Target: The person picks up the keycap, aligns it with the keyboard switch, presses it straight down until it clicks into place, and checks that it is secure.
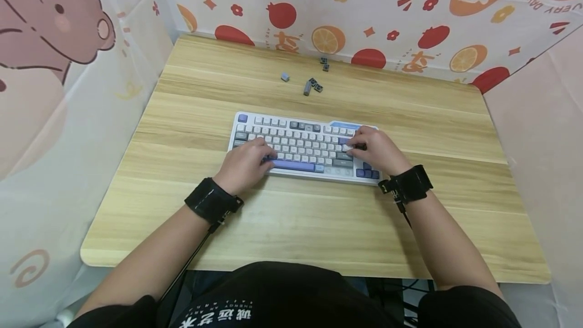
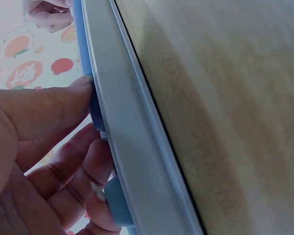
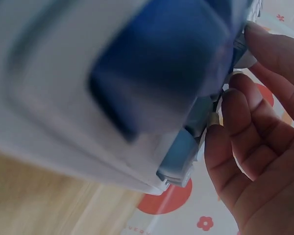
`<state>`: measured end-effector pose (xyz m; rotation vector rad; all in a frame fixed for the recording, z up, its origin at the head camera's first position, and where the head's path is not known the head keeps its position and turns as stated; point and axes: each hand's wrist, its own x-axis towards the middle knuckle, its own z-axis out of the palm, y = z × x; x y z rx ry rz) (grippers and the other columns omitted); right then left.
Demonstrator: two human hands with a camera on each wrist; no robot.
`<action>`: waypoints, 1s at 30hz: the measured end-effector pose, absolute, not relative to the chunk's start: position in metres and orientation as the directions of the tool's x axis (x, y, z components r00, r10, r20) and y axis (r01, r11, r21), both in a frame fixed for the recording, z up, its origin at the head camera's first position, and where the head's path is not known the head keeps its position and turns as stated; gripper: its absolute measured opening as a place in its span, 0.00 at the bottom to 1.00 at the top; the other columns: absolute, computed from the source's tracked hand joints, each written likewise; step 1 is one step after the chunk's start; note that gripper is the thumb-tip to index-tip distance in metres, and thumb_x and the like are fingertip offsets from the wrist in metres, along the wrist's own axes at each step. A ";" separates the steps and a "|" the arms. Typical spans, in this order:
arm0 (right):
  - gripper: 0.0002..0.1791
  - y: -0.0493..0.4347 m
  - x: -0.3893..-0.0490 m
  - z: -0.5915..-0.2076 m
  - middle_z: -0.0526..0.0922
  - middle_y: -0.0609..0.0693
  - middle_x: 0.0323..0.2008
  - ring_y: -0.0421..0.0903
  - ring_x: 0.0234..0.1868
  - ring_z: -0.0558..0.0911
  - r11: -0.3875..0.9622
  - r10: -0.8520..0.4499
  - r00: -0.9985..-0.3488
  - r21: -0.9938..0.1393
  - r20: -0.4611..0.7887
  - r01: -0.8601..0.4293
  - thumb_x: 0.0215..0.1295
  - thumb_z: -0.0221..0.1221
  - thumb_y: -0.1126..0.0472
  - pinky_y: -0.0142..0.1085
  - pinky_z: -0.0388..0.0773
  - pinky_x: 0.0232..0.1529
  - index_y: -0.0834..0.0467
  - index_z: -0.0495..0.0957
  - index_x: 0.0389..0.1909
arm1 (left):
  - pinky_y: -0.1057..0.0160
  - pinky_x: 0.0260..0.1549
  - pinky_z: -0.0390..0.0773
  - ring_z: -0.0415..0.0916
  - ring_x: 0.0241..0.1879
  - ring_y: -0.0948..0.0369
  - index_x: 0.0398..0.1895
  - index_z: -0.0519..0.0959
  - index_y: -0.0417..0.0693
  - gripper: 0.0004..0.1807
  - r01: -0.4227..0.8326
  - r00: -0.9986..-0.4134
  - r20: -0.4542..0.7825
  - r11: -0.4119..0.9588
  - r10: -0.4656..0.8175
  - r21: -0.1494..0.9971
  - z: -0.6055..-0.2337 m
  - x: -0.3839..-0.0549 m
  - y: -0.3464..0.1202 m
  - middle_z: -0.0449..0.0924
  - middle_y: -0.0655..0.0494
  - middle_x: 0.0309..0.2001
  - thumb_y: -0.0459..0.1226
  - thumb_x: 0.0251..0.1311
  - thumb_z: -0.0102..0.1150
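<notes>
A compact keyboard (image 1: 298, 175) with white, grey and purple-blue keys lies on the wooden table. My left hand (image 1: 246, 162) rests on its lower left part. The thumb touches the left end of the purple space bar (image 1: 293, 165), and the other fingers bend over the keys. In the left wrist view the same thumb presses along the dark blue bar (image 2: 95, 110). Over the right side of the keyboard, my right hand (image 1: 378, 148) pinches at a small pale keycap (image 3: 246, 60) between thumb and forefinger. The fingers partly hide it.
Behind the keyboard lie several loose small parts: a blue-grey keycap (image 1: 285, 77), a long grey keycap (image 1: 307, 88) and dark key switches (image 1: 325, 67). A fruit-print cloth (image 1: 346, 9) hangs along the table's (image 1: 319, 232) back edge.
</notes>
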<state>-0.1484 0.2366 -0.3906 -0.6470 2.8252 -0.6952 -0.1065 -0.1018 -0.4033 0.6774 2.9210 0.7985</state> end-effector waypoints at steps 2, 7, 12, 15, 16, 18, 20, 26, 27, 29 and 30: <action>0.10 0.237 -0.148 -0.392 0.80 0.49 0.40 0.46 0.38 0.76 0.797 -0.447 -0.893 -0.474 -0.049 -0.373 0.62 0.67 0.60 0.39 0.74 0.39 0.56 0.87 0.44 | 0.59 0.31 0.76 0.76 0.34 0.58 0.43 0.86 0.46 0.11 0.401 -0.904 0.077 0.771 0.421 0.495 -0.403 -0.107 -0.102 0.79 0.54 0.37 0.36 0.56 0.70; 0.12 0.237 -0.149 -0.395 0.80 0.48 0.38 0.45 0.36 0.74 0.794 -0.439 -0.897 -0.487 -0.047 -0.364 0.62 0.67 0.58 0.38 0.71 0.36 0.55 0.86 0.45 | 0.59 0.32 0.76 0.76 0.35 0.58 0.43 0.86 0.46 0.11 0.397 -0.905 0.072 0.771 0.419 0.497 -0.404 -0.107 -0.102 0.79 0.54 0.37 0.36 0.56 0.70; 0.10 0.240 -0.149 -0.396 0.81 0.47 0.36 0.44 0.34 0.75 0.791 -0.440 -0.898 -0.486 -0.032 -0.370 0.63 0.66 0.59 0.38 0.72 0.35 0.54 0.87 0.44 | 0.59 0.31 0.77 0.76 0.34 0.58 0.43 0.86 0.46 0.11 0.399 -0.904 0.074 0.770 0.421 0.497 -0.404 -0.107 -0.102 0.79 0.54 0.37 0.36 0.56 0.70; 0.08 0.241 -0.149 -0.396 0.83 0.47 0.36 0.43 0.36 0.78 0.788 -0.451 -0.893 -0.471 -0.002 -0.397 0.63 0.66 0.60 0.37 0.74 0.37 0.55 0.88 0.41 | 0.59 0.32 0.77 0.77 0.34 0.58 0.42 0.87 0.46 0.11 0.401 -0.904 0.077 0.770 0.421 0.495 -0.404 -0.107 -0.102 0.79 0.54 0.37 0.36 0.56 0.70; 0.07 0.241 -0.148 -0.396 0.83 0.47 0.35 0.43 0.36 0.78 0.785 -0.455 -0.891 -0.468 0.009 -0.405 0.63 0.66 0.60 0.37 0.75 0.37 0.55 0.88 0.40 | 0.59 0.32 0.77 0.77 0.34 0.58 0.42 0.87 0.46 0.10 0.403 -0.903 0.079 0.770 0.422 0.494 -0.404 -0.107 -0.102 0.79 0.54 0.37 0.36 0.56 0.70; 0.07 0.242 -0.147 -0.397 0.84 0.47 0.34 0.43 0.36 0.79 0.777 -0.466 -0.884 -0.463 0.032 -0.426 0.63 0.66 0.61 0.37 0.76 0.36 0.56 0.88 0.40 | 0.59 0.32 0.77 0.77 0.34 0.58 0.42 0.87 0.46 0.10 0.404 -0.902 0.079 0.770 0.423 0.494 -0.404 -0.108 -0.101 0.79 0.54 0.37 0.36 0.56 0.70; 0.07 0.242 -0.147 -0.398 0.84 0.48 0.34 0.43 0.36 0.79 0.764 -0.476 -0.877 -0.467 0.058 -0.446 0.62 0.66 0.62 0.37 0.76 0.36 0.57 0.88 0.40 | 0.59 0.32 0.77 0.77 0.35 0.58 0.42 0.87 0.46 0.10 0.404 -0.902 0.078 0.769 0.424 0.494 -0.404 -0.108 -0.101 0.79 0.54 0.37 0.36 0.56 0.70; 0.07 0.247 -0.147 -0.408 0.85 0.50 0.36 0.46 0.41 0.80 0.713 -0.457 -0.880 -0.538 0.128 -0.449 0.61 0.68 0.62 0.40 0.77 0.41 0.57 0.89 0.39 | 0.59 0.31 0.77 0.77 0.34 0.58 0.43 0.86 0.46 0.11 0.401 -0.903 0.073 0.771 0.423 0.494 -0.403 -0.108 -0.101 0.79 0.54 0.37 0.36 0.57 0.69; 0.07 0.248 -0.148 -0.410 0.85 0.50 0.37 0.47 0.42 0.80 0.705 -0.449 -0.884 -0.555 0.131 -0.440 0.61 0.68 0.62 0.41 0.77 0.42 0.57 0.89 0.39 | 0.59 0.31 0.77 0.76 0.34 0.58 0.43 0.86 0.46 0.11 0.401 -0.903 0.072 0.771 0.423 0.494 -0.403 -0.108 -0.101 0.79 0.54 0.37 0.36 0.57 0.69; 0.07 0.250 -0.147 -0.413 0.84 0.50 0.38 0.47 0.44 0.80 0.690 -0.431 -0.894 -0.593 0.125 -0.415 0.61 0.67 0.61 0.41 0.77 0.43 0.57 0.89 0.39 | 0.59 0.30 0.77 0.76 0.33 0.58 0.43 0.86 0.46 0.11 0.401 -0.903 0.073 0.771 0.423 0.494 -0.403 -0.108 -0.100 0.79 0.54 0.37 0.36 0.56 0.69; 0.07 0.252 -0.147 -0.415 0.84 0.49 0.38 0.46 0.44 0.80 0.685 -0.422 -0.899 -0.608 0.119 -0.402 0.61 0.67 0.61 0.40 0.77 0.43 0.57 0.89 0.39 | 0.59 0.30 0.76 0.76 0.33 0.58 0.42 0.86 0.46 0.11 0.402 -0.903 0.073 0.771 0.424 0.494 -0.404 -0.108 -0.100 0.79 0.54 0.37 0.36 0.56 0.70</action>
